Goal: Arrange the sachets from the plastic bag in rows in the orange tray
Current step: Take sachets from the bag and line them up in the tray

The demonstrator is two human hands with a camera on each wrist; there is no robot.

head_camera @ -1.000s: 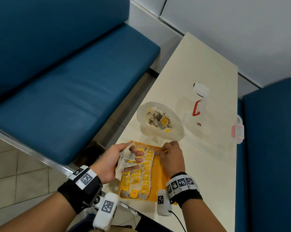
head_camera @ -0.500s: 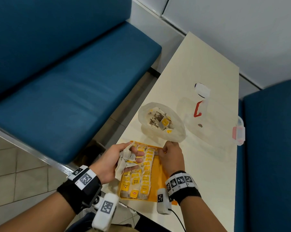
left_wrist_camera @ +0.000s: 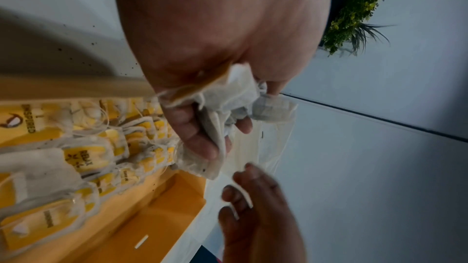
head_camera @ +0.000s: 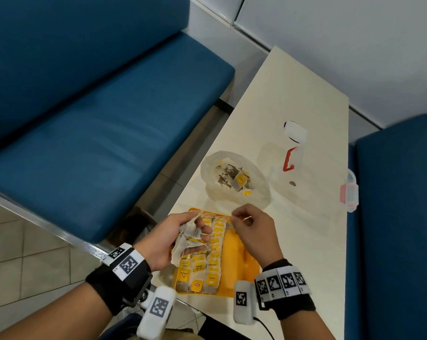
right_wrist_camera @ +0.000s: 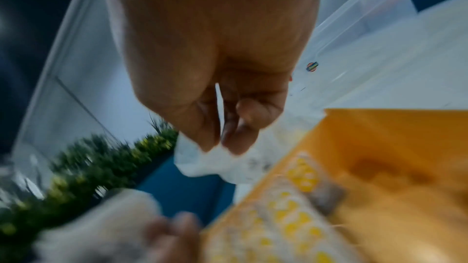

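Note:
The orange tray (head_camera: 234, 253) lies at the table's near edge, with rows of yellow-tagged sachets (head_camera: 215, 249) filling its left part. My left hand (head_camera: 197, 231) hovers over the tray's left side and grips a bunch of crumpled sachets (head_camera: 186, 238), also seen in the left wrist view (left_wrist_camera: 235, 95). My right hand (head_camera: 242, 219) is raised above the tray's far end, fingers curled with thumb and fingertips (right_wrist_camera: 210, 143) together; nothing shows between them. Beyond the tray, the open plastic bag (head_camera: 234, 180) holds several more sachets.
A clear plastic container (head_camera: 305, 177) with a red handle stands right of the bag, its pink-clipped side at the table's right edge. Blue benches (head_camera: 97, 119) flank the cream table (head_camera: 293, 94). The tray's right half (left_wrist_camera: 157, 217) is bare orange.
My right hand has lifted off the tray's far end and curled its fingers. The left hand keeps holding the same bunch of sachets.

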